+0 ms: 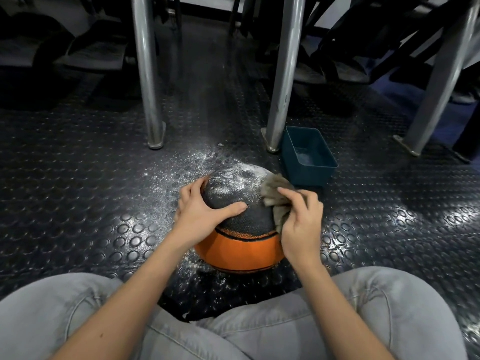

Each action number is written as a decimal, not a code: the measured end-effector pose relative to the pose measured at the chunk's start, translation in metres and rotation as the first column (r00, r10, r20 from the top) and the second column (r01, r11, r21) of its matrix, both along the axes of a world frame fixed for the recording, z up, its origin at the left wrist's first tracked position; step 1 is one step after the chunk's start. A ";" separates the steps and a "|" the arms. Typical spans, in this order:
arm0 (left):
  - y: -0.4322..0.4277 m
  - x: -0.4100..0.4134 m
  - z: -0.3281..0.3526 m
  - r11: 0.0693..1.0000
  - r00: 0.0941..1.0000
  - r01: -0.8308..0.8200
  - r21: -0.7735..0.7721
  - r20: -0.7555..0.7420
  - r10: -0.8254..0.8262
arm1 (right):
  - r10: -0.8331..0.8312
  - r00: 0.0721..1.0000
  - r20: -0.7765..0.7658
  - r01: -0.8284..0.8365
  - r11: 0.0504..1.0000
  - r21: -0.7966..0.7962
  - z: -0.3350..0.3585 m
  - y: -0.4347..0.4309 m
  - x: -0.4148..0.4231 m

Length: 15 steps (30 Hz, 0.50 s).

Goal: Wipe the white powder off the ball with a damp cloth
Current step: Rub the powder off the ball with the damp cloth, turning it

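A basketball [239,229] with a dark grey top panel and an orange lower part rests on the floor between my knees. White powder covers the far part of its top. My left hand [205,211] grips the ball's left side, thumb laid across the grey panel. My right hand [298,219] holds a crumpled grey-brown cloth [275,196] against the ball's right side, beside the powdered patch.
A dark teal plastic tub [309,157] with a little water stands just behind the ball to the right. Metal legs [148,74] [283,74] rise from the studded dark rubber floor [78,178]. Spilled powder [187,165] lies around the ball.
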<state>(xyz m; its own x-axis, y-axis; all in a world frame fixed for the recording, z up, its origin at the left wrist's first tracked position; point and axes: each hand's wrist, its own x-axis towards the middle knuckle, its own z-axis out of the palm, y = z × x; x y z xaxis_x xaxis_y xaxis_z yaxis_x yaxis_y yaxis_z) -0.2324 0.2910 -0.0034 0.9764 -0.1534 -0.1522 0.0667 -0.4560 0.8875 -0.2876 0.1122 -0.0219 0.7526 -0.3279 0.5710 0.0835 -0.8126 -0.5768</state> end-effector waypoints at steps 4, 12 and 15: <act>-0.001 -0.001 0.000 0.999 1.000 -0.001 -0.034 -0.013 0.001 | -0.102 0.941 -0.323 0.260 0.829 0.495 -0.009 -0.029 0.010; 0.000 0.000 -0.002 0.999 1.000 0.013 -0.030 -0.005 -0.014 | 0.190 0.981 0.026 -0.188 0.979 -0.080 0.026 0.013 -0.003; 0.000 0.001 -0.003 0.999 1.000 0.011 -0.047 -0.008 -0.011 | 0.081 0.996 -0.043 -0.081 0.997 0.004 0.010 -0.007 0.007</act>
